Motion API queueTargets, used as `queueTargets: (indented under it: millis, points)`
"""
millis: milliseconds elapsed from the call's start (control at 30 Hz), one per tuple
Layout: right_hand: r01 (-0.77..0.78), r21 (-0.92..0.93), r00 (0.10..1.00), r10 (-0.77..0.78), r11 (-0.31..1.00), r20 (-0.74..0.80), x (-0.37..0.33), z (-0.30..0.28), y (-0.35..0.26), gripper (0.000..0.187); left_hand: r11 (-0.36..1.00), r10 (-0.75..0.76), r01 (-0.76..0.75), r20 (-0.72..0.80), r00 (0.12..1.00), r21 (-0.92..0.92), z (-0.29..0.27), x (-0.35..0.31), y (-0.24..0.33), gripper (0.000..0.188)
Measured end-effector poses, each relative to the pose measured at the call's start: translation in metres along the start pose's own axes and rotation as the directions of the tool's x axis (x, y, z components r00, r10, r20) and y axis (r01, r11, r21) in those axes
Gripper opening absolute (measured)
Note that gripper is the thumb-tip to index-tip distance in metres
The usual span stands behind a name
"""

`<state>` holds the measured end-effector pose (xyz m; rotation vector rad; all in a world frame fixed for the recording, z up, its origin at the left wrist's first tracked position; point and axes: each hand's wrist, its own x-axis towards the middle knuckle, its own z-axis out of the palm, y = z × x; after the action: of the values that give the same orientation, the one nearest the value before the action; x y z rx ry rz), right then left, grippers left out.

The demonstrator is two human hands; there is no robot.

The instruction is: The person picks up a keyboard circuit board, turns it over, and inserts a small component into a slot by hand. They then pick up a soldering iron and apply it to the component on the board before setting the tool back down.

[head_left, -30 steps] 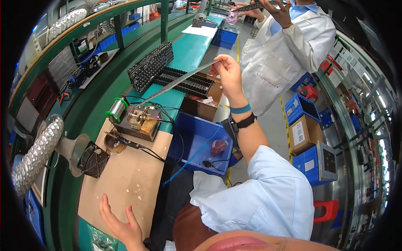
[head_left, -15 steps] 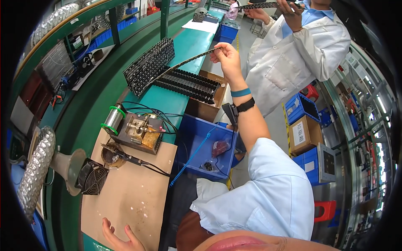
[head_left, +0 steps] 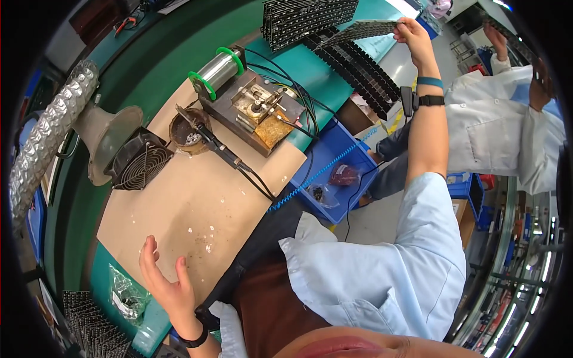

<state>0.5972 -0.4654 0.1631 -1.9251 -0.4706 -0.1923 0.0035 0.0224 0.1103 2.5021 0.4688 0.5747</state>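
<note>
My right hand is stretched far forward and grips the edge of a thin dark panel studded with small dots, held above a stack of similar black panels on the green bench. My left hand rests open, fingers spread, on the near edge of a brown cardboard mat. On the mat's far side lie a soldering iron in its round holder, a solder station and a green spool of solder wire.
A small fan with a silver flexible duct stands at the left. A blue bin hangs at the bench edge. More dark panels lie at the near left. Another person in a white coat holds a panel at the right.
The view has dropped toward the mat. My right hand still holds the panel out ahead; my left hand has slid further onto the cardboard, fingers spread.
</note>
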Motion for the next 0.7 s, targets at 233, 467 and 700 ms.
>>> queueTargets:
  millis: [233,467,700]
  points:
    - [-0.042,-0.172,0.994,0.059,0.984,0.095,0.039,0.064,-0.027,0.011,0.997,-0.006,0.003,0.034,0.999,0.077,0.001,-0.005,-0.001,0.061]
    - [-0.086,-0.163,0.978,0.114,0.983,0.173,0.062,0.09,-0.02,0.008,0.996,-0.033,0.029,0.039,0.999,0.089,0.005,-0.004,-0.005,0.061]
    - [-0.066,-0.188,0.98,0.099,0.98,0.173,0.069,0.104,-0.011,0.005,0.994,-0.052,0.045,0.065,0.997,0.104,0.008,-0.001,-0.007,0.061]
